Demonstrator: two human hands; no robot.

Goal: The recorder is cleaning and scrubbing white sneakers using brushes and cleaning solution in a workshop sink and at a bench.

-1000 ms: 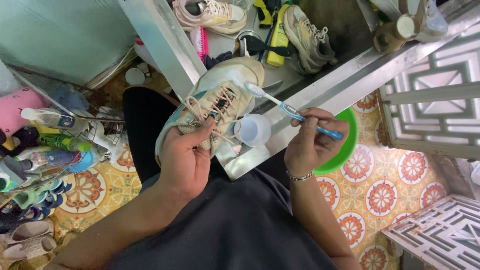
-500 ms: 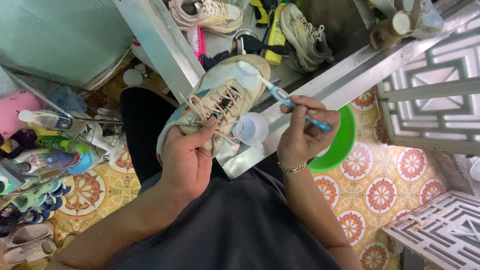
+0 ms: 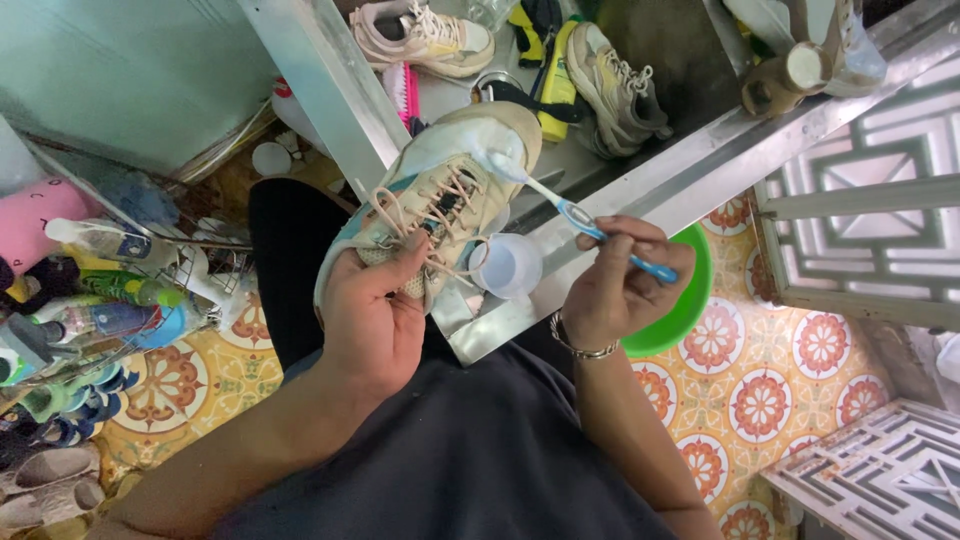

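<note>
Head view: left hand (image 3: 372,320) grips the cream lace-up sneaker with teal trim (image 3: 440,195) above the lap. Right hand (image 3: 615,285) pinches a blue-and-white toothbrush (image 3: 580,215), bristles on the toe. A small white plastic cup (image 3: 507,268) sits between the hands.

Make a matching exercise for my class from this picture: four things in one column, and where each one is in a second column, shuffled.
Things:
1. cream lace-up sneaker
2. blue and white toothbrush
3. small white plastic cup
4. round green plastic basin

Places:
A. on the patterned floor tiles, behind the right hand
B. on the metal ledge between the two hands
C. gripped by the left hand
D. pinched in the right hand, bristles on the shoe's toe

Pairs: 1-C, 2-D, 3-B, 4-A
</note>
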